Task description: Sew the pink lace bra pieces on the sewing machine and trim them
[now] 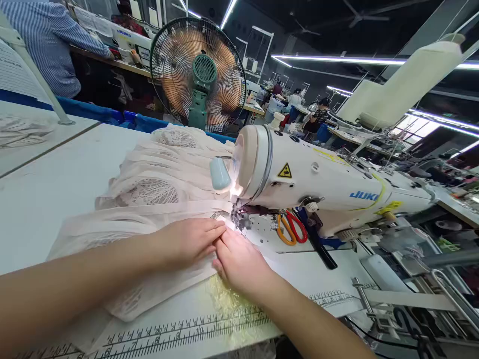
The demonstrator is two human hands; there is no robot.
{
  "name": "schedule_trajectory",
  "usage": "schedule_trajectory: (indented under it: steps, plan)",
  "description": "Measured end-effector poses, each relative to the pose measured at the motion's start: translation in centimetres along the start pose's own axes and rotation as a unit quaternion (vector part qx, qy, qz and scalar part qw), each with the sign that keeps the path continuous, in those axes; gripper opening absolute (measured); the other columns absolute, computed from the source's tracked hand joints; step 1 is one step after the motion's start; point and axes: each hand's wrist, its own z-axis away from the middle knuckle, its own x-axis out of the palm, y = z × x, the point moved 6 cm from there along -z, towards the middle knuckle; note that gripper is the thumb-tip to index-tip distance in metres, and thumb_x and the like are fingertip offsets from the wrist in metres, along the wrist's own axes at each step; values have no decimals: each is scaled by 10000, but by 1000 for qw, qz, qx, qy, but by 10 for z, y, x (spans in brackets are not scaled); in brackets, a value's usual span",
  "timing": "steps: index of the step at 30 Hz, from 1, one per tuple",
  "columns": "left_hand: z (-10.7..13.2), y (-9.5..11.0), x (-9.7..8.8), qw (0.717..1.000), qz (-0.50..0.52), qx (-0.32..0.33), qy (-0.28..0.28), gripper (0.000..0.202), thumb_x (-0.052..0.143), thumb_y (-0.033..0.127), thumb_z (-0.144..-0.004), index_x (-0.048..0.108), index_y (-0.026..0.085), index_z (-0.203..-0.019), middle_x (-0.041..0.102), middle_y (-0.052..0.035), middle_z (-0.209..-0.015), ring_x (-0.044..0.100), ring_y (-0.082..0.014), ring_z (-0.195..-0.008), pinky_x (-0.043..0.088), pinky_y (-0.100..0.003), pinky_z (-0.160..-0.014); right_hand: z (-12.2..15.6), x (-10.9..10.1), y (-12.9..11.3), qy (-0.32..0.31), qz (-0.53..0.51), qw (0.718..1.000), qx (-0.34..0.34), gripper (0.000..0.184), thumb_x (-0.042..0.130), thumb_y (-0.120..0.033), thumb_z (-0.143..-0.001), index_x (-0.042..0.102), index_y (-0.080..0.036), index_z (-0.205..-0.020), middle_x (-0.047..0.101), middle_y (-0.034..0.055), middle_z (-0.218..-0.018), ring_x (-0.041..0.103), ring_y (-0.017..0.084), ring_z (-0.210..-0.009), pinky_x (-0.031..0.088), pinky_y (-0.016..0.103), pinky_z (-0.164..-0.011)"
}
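Two bare hands, fingertips meeting, just short of needle area of white sewing machine (299, 174). Left hand (189, 243): palm down, fingers close together, resting on pale lace fabric (164, 167). Right hand (241, 260): fingers close together, tips at fabric edge. Whether either pinches cloth, cannot tell; fingertips hidden. Fabric lies under left hand, heaped beyond it, reaching needle area. Scissors (291, 228), orange and red handles, right of right hand. Yellowish film (224, 299) below right hand, on white counter (75, 174).
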Motion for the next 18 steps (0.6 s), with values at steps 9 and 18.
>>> schedule_trajectory:
  steps: [9,18]
  plan:
    - [0,0,20,998,-47,-16,-39,446,380,306,-972,562,100,-1323,553,-146,-1389,528,-284,-1266,415,-411,-1089,47,-2,-3,75,34,997,13,396,452,-264,-941,609,-46,-1231,600,172,-1321,558,286,-1234,504,403,-1009]
    - [-12,6,13,995,-86,-27,-40,411,433,305,-959,619,72,-1242,609,-180,-1313,582,-312,-1186,476,-429,-1011,51,-6,-2,119,23,992,26,377,460,-258,-947,601,-30,-1212,608,191,-1303,558,303,-1231,517,440,-989]
